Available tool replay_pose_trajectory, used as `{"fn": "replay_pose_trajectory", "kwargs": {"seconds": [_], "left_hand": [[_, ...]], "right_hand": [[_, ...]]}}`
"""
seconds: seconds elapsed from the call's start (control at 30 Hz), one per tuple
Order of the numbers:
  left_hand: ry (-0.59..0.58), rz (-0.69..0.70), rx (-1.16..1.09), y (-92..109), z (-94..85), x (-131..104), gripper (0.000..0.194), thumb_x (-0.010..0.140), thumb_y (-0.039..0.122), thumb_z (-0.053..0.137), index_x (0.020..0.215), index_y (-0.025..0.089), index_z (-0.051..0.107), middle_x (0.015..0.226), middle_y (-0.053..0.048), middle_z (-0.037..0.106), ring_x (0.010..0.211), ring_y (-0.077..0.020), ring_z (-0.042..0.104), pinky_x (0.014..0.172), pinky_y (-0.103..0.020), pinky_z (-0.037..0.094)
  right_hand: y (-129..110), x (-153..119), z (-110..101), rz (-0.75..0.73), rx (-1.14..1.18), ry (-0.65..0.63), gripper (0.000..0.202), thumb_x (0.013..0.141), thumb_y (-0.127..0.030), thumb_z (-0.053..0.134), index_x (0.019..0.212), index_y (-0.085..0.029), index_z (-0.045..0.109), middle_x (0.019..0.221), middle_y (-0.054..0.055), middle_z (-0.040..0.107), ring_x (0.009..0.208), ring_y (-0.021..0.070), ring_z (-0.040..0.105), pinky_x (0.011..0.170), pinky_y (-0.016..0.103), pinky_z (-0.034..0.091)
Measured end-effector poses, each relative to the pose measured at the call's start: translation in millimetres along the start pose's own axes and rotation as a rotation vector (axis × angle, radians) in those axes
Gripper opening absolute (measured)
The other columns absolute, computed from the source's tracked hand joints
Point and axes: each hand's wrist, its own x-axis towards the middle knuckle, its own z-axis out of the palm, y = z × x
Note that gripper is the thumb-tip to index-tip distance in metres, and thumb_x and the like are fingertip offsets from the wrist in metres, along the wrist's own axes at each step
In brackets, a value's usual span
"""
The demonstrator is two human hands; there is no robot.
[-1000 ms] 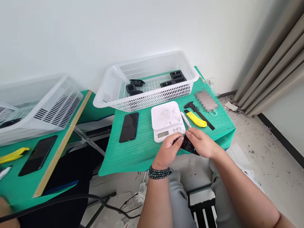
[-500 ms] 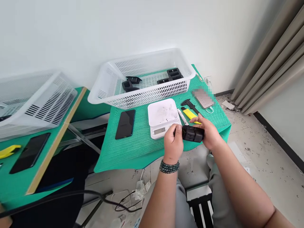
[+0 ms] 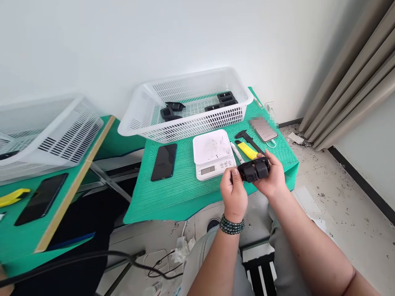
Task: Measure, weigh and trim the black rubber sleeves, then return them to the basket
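1. In the head view, right of centre and just below the middle, holding one black part between both hands, overlapping the near edge of the green-covered table.
2. Pinching the part's left end with the left hand, thumb laid along the near face; cannot see the fingertips behind.
3. Cradling its right end in the right hand, fingers curled round the far side; cannot make out the exact contact points.
4. Can see two raised blocks on the part's near face; cannot see its back.
5. Near frame centre, can see a white scale with dark specks on its plate; cannot read the display's digits surely.
6. Just above the right hand, can see a yellow cutter and black caliper, lower ends covered; beside the scale, a slim white item, hard to identify.
7. Farther right, can see a phone half lost under pixelation.
8. At upper centre, can see black pieces in a white basket, partly screened by its front wall; cannot count them reliably.
9. At the left edge, can see a second basket and another yellow knife, both cut off.
10. In the lower-left corner, can see only a sliver of another person's arm.
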Motion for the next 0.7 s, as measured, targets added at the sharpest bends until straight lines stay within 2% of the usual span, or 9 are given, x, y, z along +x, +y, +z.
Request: {"fn": "replay_pose_trajectory", "kwargs": {"seconds": [0.13,0.3,0.43,0.53,0.7], "left_hand": [[-0.153,-0.02,0.001,0,-0.3,0,0.045,0.1,0.064,0.047,0.082,0.024,0.058,0.069,-0.001,0.054,0.07,-0.0198,0.053,0.065,-0.031,0.046],[-0.298,-0.087,-0.077,3,-1.1,0,0.029,0.097,0.051,0.058,0.087,0.024,0.062,0.068,0.0,0.053,0.068,-0.0194,0.054,0.062,-0.031,0.048],[-0.383,-0.21,-0.231,6,-5.4,2,0.011,0.084,0.029,0.059,0.092,0.023,0.064,0.071,0.001,0.054,0.061,-0.0152,0.047,0.055,-0.027,0.043],[-0.37,-0.231,-0.268,8,-9.8,6,0.016,0.075,0.02,0.06,0.089,0.022,0.065,0.079,0.0,0.06,0.065,-0.0145,0.051,0.058,-0.027,0.046],[-0.217,-0.132,-0.234,9,-15.0,16,0.018,0.078,0.026,0.071,0.095,0.022,0.068,0.086,-0.003,0.069,0.074,-0.0166,0.062,0.067,-0.029,0.051]], "right_hand": [[2,8,-6,0.021,0.133,0.117,0.036,0.083,-0.057,0.066,0.069,-0.026,0.054,0.057,-0.001,0.055,0.058,0.0204,0.057,0.062,0.035,0.051],[8,12,-4,-0.126,0.071,0.061,0.043,0.081,-0.068,0.059,0.07,-0.027,0.052,0.063,0.002,0.059,0.064,0.023,0.06,0.066,0.04,0.054],[7,12,4,-0.07,0.127,0.045,0.039,0.082,-0.06,0.062,0.067,-0.026,0.05,0.059,0.0,0.053,0.057,0.0194,0.053,0.061,0.038,0.053],[2,16,8,-0.033,0.198,0.037,0.035,0.084,-0.053,0.063,0.066,-0.026,0.049,0.057,-0.002,0.049,0.053,0.016,0.049,0.057,0.034,0.051],[1,24,11,-0.048,0.255,0.141,0.031,0.082,-0.047,0.067,0.07,-0.026,0.049,0.058,-0.004,0.052,0.053,0.0147,0.051,0.054,0.03,0.047]]}}
